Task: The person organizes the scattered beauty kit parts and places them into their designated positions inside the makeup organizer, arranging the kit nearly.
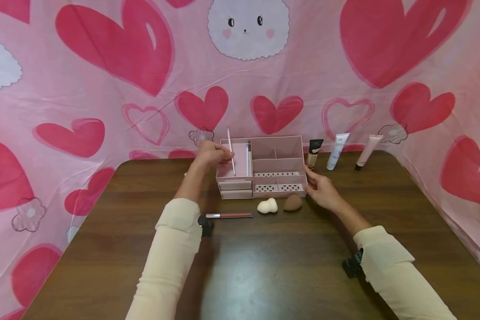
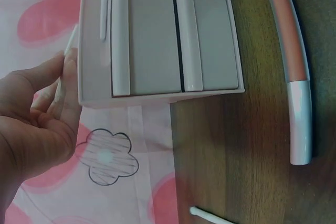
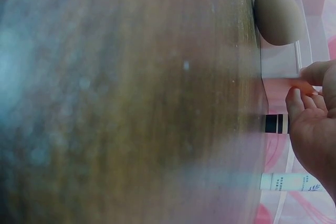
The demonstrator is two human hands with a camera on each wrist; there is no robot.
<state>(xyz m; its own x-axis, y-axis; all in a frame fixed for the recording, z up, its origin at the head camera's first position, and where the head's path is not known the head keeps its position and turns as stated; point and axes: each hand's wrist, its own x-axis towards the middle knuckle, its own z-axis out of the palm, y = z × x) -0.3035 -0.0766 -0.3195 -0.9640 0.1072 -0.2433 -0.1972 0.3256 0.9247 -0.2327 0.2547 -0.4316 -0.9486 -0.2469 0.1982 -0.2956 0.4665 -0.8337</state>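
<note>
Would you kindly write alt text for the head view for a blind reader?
A person's left hand pinches a thin white stick at a pink organizer while the right hand touches its right side. In front lie a reddish tube, a cream sponge and a brown sponge; three tubes stand at right.

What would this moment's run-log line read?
left grip: pinches white stick; right grip: touches pink organizer; brown makeup sponge: on table

There are two hands [image 1: 213,155] [image 1: 324,191], one held stick [image 1: 230,139], one organizer [image 1: 264,148], three squeeze tubes [image 1: 314,154] [image 1: 338,151] [image 1: 369,152], two sponges [image 1: 267,206] [image 1: 293,203] and one lip gloss [image 1: 230,215].
</note>
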